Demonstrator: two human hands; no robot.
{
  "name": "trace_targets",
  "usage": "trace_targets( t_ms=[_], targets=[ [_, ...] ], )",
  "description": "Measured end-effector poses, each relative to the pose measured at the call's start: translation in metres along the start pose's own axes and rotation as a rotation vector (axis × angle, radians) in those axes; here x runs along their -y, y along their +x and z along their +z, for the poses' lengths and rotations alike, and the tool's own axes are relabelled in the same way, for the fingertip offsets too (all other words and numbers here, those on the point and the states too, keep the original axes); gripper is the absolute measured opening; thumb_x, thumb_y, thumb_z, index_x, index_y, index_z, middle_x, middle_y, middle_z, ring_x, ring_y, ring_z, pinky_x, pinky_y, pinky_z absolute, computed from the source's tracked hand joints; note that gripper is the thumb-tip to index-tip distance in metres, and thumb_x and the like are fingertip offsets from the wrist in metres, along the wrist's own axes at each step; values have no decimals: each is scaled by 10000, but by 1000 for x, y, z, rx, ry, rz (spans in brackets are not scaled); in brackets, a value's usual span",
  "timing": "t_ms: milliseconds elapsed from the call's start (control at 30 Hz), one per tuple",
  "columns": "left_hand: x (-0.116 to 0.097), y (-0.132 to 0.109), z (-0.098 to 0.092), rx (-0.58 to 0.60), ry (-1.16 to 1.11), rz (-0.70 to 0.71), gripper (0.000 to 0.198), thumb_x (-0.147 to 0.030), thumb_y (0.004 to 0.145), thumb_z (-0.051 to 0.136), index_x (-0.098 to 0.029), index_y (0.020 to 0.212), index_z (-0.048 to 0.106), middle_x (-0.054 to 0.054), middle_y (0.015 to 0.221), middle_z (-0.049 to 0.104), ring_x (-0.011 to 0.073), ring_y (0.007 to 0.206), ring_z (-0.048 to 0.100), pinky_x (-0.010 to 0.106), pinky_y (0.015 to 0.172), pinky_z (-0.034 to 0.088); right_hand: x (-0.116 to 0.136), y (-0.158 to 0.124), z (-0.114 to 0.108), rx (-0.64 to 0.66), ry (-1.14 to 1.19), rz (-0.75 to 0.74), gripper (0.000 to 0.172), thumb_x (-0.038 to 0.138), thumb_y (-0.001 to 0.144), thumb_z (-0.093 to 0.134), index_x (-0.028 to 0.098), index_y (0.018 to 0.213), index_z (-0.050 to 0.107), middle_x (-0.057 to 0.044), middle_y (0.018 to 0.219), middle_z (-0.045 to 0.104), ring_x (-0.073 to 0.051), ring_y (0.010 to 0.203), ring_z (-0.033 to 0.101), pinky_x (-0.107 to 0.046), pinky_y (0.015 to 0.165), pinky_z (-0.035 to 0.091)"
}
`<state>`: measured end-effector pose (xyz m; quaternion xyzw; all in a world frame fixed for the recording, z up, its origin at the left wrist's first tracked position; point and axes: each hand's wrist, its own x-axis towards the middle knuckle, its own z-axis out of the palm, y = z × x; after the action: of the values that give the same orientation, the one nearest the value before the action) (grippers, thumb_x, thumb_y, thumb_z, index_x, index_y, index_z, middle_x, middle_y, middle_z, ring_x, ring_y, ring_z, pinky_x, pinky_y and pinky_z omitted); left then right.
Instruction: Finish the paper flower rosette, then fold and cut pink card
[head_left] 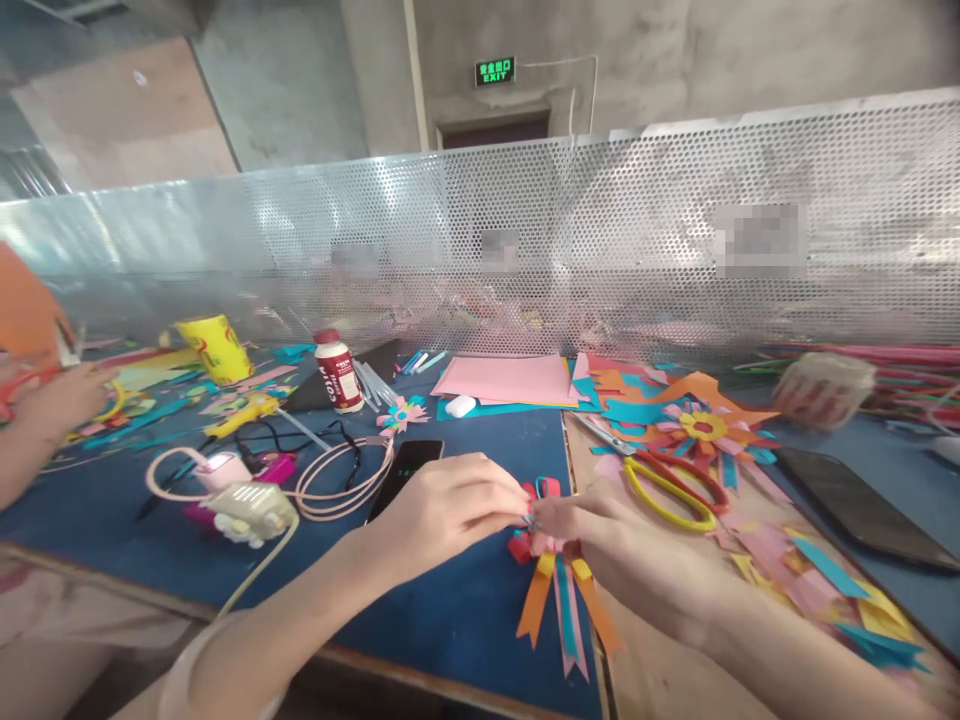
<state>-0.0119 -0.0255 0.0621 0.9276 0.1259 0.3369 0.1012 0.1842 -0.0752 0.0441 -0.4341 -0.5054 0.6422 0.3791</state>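
A paper ribbon flower [546,566] with red and blue looped petals lies near the table's front edge. Orange, pink and blue paper tails with notched ends hang from it toward me. From the left, my left hand [459,500] pinches at its middle with fingertips pressed together. My right hand [592,532] closes on the flower from the other side, and the fingertips of both hands nearly meet. Fingers cover most of the flower's centre, so small parts there cannot be made out. Scissors [671,490] with yellow and red handles lie to the right of my right hand.
A phone [409,470] and plugged chargers with cables [251,500] lie left. Behind stand a bottle [337,372] and pink paper sheets [502,378]. A finished-looking paper flower [701,427], paper scraps [814,575] and another phone [862,505] are right. Another person's hand [64,400] holds scissors.
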Motion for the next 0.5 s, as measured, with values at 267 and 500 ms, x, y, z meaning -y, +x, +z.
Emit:
trace_targets(
  t_ms=[267,500],
  targets=[
    [-2,-1,2,31,-78,-524,264,-194,847,489,-221,1090,587,31,1116,627,135,908,604,254,739,498,-1,6,3,-170,-255,-201,243,366,726,616,168,592,571,-50,920,578,-186,875,545,-296,780,391],
    [-12,4,7,84,-273,-744,170,-315,801,549,-182,754,643,6,967,667,140,789,599,241,661,441,-10,11,5,-268,-560,-296,274,402,779,559,190,615,610,-52,990,593,-228,981,520,-350,834,366]
  ],
)
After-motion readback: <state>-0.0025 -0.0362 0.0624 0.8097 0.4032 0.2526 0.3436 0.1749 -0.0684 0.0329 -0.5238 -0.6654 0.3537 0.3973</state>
